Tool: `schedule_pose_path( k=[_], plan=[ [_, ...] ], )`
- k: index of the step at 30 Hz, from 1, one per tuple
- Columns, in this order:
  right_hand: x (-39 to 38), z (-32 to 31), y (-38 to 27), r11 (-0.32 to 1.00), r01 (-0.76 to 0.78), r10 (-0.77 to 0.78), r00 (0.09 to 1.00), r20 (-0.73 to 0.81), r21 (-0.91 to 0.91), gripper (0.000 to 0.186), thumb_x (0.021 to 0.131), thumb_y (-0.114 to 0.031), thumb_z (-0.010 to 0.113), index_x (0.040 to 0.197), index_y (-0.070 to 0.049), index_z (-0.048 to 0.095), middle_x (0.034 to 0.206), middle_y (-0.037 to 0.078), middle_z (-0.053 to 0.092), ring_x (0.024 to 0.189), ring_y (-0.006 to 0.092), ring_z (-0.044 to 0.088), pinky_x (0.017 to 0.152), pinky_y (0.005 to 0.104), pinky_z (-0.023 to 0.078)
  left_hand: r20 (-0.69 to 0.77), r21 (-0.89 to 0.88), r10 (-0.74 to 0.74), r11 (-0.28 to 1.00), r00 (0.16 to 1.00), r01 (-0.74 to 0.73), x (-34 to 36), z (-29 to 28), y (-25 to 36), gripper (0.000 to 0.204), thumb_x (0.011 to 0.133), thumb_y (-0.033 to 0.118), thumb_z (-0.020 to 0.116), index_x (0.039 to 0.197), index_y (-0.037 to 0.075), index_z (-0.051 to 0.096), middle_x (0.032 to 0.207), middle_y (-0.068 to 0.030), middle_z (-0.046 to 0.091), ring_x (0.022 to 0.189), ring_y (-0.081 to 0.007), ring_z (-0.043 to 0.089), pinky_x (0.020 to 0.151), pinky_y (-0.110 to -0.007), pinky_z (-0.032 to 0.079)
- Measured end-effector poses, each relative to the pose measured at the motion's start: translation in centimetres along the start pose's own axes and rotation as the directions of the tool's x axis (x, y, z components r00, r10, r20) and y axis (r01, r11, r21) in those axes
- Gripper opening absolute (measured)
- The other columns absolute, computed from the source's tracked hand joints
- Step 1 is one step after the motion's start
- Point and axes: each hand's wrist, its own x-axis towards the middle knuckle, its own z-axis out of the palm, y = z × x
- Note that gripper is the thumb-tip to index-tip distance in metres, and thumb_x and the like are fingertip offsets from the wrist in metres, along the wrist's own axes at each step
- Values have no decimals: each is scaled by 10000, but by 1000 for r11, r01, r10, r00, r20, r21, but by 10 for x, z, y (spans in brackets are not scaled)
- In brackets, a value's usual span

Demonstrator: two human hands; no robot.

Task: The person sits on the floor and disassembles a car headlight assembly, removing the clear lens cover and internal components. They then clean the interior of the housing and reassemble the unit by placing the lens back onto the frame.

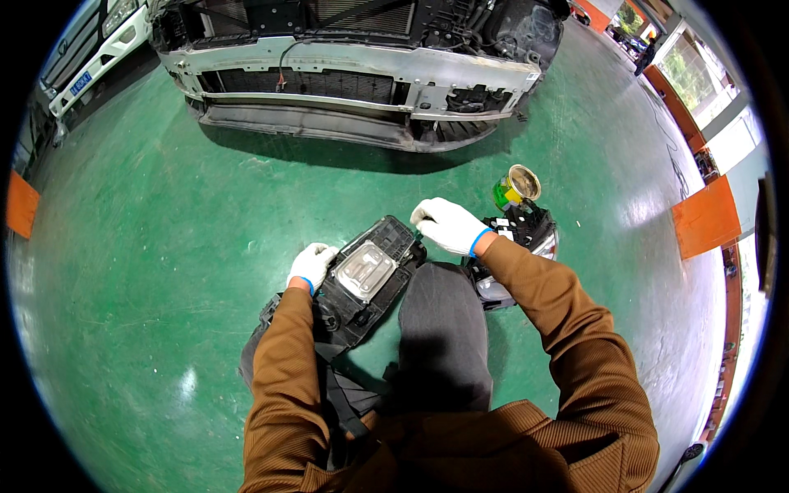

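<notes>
A black car headlight housing (335, 323) with a pale, rectangular metallic cover (365, 271) lies tilted in front of me, beside my bent knee. My left hand (312, 264), in a white glove with a blue cuff, grips the housing's left edge, its fingers curled over it. At the far right corner of the housing is my right hand (446, 224), gloved the same way. Its fingers are bent together, and whatever may be between them is hidden. A second headlight (542, 240) with a clear lens sits right of my knee, partly covered by my right forearm.
An open green and yellow can (516, 186) stands beyond the second headlight. Ahead is a car front with its bumper off and a bare metal crossbeam (345, 72). Another vehicle (99, 49) is at the far left. Orange panels (707, 217) border the green floor (164, 246).
</notes>
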Motion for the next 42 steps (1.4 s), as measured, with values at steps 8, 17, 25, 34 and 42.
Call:
schedule_pose_path(
  k=[8,17,25,34,42],
  plan=[
    [-1,3,-11,999,29,-29,999,-20,-28,271,1027,-271,597,1146,-56,711,1093,208,719,1045,420,702,973,501,554,3,21,-1,1000,1000,1,-5,0,7,390,1008,335,743,1219,8,762,1108,-95,794,1009,-187,701,952,-338,545],
    [2,-3,-17,992,-105,105,994,3,-66,299,1027,-222,540,1198,-37,702,1159,220,720,1160,414,682,1042,483,533,-3,-13,-16,1000,1000,16,-3,0,3,383,1007,325,745,1223,9,758,1100,-79,789,998,-173,694,943,-329,544],
    [0,5,-11,992,93,-97,994,-48,-87,338,1050,-266,561,1277,-48,684,1206,215,727,1146,429,687,1052,488,533,-18,-42,-7,999,1000,6,0,-2,-5,402,1007,330,751,1239,1,751,1112,-85,788,1007,-175,692,949,-331,543],
    [5,4,-14,985,135,-144,987,-76,-108,310,996,-257,619,1226,-65,699,1157,214,718,1121,420,682,1012,497,548,5,-22,-16,1000,1000,16,-1,-4,-2,410,1009,326,755,1257,0,748,1146,-90,789,1036,-179,695,966,-333,540],
    [3,-2,-17,992,-90,88,996,-27,-84,314,1006,-242,607,1241,-60,708,1159,214,710,1180,407,664,1057,473,529,10,-55,-19,998,1000,19,-1,0,-2,386,1013,322,759,1228,3,748,1104,-66,778,991,-164,680,936,-327,539]
  ],
)
